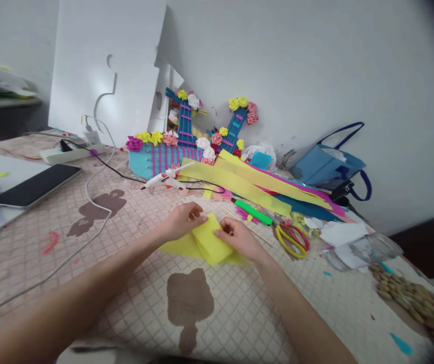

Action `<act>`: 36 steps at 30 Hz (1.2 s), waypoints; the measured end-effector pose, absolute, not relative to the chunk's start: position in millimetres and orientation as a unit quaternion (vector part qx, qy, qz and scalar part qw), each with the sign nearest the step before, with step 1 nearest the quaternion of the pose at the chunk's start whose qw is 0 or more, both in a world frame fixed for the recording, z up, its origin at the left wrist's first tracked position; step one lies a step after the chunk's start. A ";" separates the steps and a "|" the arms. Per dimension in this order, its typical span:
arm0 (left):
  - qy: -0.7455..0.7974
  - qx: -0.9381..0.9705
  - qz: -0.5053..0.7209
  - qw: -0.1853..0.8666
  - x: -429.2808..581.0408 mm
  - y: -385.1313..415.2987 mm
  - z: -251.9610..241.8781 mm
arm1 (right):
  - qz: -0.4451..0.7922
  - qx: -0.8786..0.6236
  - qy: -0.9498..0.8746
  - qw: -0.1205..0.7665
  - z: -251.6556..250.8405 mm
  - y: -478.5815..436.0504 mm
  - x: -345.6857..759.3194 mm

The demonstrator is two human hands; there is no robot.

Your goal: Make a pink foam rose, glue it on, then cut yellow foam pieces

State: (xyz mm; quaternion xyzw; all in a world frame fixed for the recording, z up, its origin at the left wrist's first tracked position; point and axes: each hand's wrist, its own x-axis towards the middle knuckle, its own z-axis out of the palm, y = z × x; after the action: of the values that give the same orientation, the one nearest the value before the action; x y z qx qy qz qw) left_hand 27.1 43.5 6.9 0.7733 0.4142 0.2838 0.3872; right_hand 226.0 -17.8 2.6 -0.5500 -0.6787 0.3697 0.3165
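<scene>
A folded piece of yellow crepe paper (213, 242) is held between my two hands, low over the middle of the table. My left hand (184, 221) pinches its upper left edge, thumb on top. At the right edge, my right hand (239, 236) grips it with thumb and bent fingers. More yellow paper spreads flat under the fold on both sides. Close beyond my hands lie a white glue gun (165, 179), a green cutter knife (253, 212) and scissors with yellow and red handles (291, 241).
Yellow paper strips (239, 179) lie behind, near blue decorated pieces (167, 159) with paper flowers. A tablet (37, 186) and a white cable (88, 189) are at left. A blue bag (319, 164), a clear plastic container (372, 250) and a heap of nuts (410, 296) stand at right.
</scene>
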 end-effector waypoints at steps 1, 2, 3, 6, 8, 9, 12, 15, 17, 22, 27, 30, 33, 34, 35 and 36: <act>0.404 0.752 0.288 0.434 27.1 44.0 9.0 | 0.389 -0.538 -0.662 0.348 2.3 -17.3 226.2; 0.390 0.726 0.286 0.489 27.1 44.1 10.8 | 0.404 -0.531 -0.643 0.377 1.4 -16.6 226.0; 0.372 0.698 0.279 0.545 27.2 44.0 12.0 | 0.415 -0.527 -0.623 0.402 0.0 -15.8 225.4; 0.336 0.622 0.266 0.655 27.7 43.1 11.7 | 0.447 -0.520 -0.571 0.451 -5.4 -14.4 222.2; 0.338 0.596 0.281 0.672 28.5 42.9 9.2 | 0.470 -0.511 -0.555 0.458 -7.5 -14.8 219.4; 0.340 0.588 0.289 0.675 29.0 42.9 8.0 | 0.480 -0.506 -0.552 0.458 -7.7 -15.3 218.0; 0.332 0.583 0.292 0.682 30.2 42.1 6.8 | 0.502 -0.486 -0.547 0.461 -5.9 -17.7 213.7; 0.326 0.593 0.278 0.681 31.2 39.4 8.8 | 0.518 -0.474 -0.530 0.476 -2.6 -20.7 209.4; 0.332 0.602 0.271 0.674 31.8 37.3 10.5 | 0.525 -0.472 -0.517 0.485 -0.8 -22.4 207.0; 0.365 0.618 0.267 0.643 32.2 35.3 11.9 | 0.517 -0.493 -0.508 0.482 -1.8 -23.5 205.1; 0.369 0.600 0.298 0.644 34.9 34.8 11.1 | 0.502 -0.482 -0.507 0.509 -9.7 -22.0 205.8; 0.355 0.574 0.314 0.667 36.4 35.1 8.6 | 0.478 -0.491 -0.514 0.515 -13.7 -21.5 205.2; 0.372 0.569 0.323 0.659 36.4 35.9 5.7 | 0.486 -0.483 -0.520 0.510 -13.7 -22.1 203.9; 0.378 0.575 0.325 0.649 36.2 35.9 5.1 | 0.490 -0.480 -0.521 0.508 -12.5 -22.6 203.5; 0.381 0.582 0.323 0.642 36.0 35.7 4.8 | 0.491 -0.477 -0.523 0.507 -11.0 -23.2 203.3; 0.381 0.588 0.319 0.638 35.9 35.2 4.7 | 0.491 -0.475 -0.526 0.507 -9.1 -23.9 203.2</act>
State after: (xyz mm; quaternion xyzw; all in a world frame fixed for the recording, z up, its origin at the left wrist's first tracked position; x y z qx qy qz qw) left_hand 35.9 35.2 4.7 0.5879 0.3811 0.3189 0.6383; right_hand 203.2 -23.9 -9.1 -0.4750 -0.5256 0.4911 0.5068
